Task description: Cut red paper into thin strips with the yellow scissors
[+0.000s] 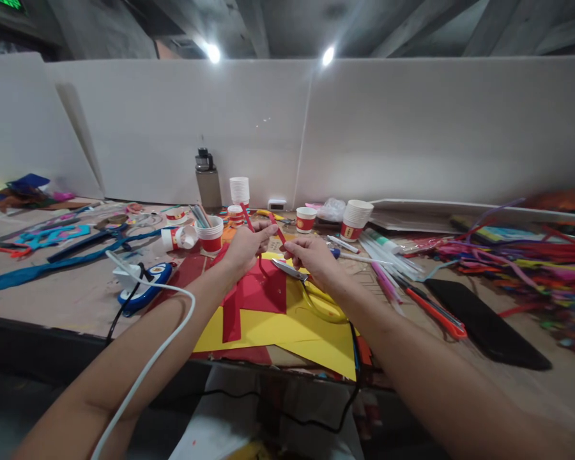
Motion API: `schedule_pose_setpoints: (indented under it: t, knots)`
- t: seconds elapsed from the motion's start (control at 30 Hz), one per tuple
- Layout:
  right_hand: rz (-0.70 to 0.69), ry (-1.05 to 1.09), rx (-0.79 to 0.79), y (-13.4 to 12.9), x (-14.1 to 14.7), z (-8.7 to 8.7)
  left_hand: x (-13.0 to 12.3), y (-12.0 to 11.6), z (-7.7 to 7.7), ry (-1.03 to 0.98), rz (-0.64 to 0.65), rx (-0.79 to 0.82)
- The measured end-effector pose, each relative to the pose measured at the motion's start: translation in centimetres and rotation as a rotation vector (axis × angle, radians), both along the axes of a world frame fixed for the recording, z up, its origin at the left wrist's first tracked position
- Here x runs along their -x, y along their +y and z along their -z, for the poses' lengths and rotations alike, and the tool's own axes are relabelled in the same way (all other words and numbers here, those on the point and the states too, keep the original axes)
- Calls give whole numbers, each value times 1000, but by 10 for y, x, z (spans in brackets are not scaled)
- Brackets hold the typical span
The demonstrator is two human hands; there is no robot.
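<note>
My left hand [250, 248] is closed in a pinch on a narrow red paper strip [246, 217] whose end sticks up past the fingers. A little to the right, my right hand [310, 253] pinches a red strip piece [277, 230] that slants up toward the left fingertips. Whether the two pieces are one folded strip, I cannot tell. Beneath the hands lie a red paper sheet [268, 291] and a longer red strip [231, 317] on yellow paper [263, 331]. Yellow-handled scissors [322, 303] rest under my right wrist, blades pointing up and left.
Paper cups [209, 235] holding sticks, a cup stack [356, 220] and a tipped cup [175, 239] stand behind. On the right lie a red cutter knife [436, 312], a black phone [489, 324] and colourful pipe cleaners [522, 262]. A white cable [172, 345] crosses my left forearm.
</note>
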State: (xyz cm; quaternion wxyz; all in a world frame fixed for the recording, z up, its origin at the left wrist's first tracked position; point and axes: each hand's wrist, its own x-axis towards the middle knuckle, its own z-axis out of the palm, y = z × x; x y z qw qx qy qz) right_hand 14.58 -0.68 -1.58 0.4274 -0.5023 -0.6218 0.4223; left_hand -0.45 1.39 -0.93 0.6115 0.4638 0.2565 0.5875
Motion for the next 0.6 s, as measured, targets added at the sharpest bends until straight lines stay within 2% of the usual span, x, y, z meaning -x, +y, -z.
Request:
schedule_pose_setpoints:
  t: [0.1,0.23,0.3,0.43,0.5,0.6]
  knots:
    - [-10,-76,-27,-2,-7,-11,2,2,1,-25,0,4]
    - [-22,-261,-72,-12,-34,-34,7,9,1,-88,-26,57]
    - [-38,-616,-192,-22,-49,-40,8,11,0,-110,-40,91]
    - [-108,-1150,-165,-47,-61,-32,8,10,-4,-148,-53,116]
    - [-169,-1253,-153,-57,-56,-22,9,8,-5,-152,-49,119]
    - [-198,-1274,-172,-66,-47,-9,10,6,-7,-146,-48,150]
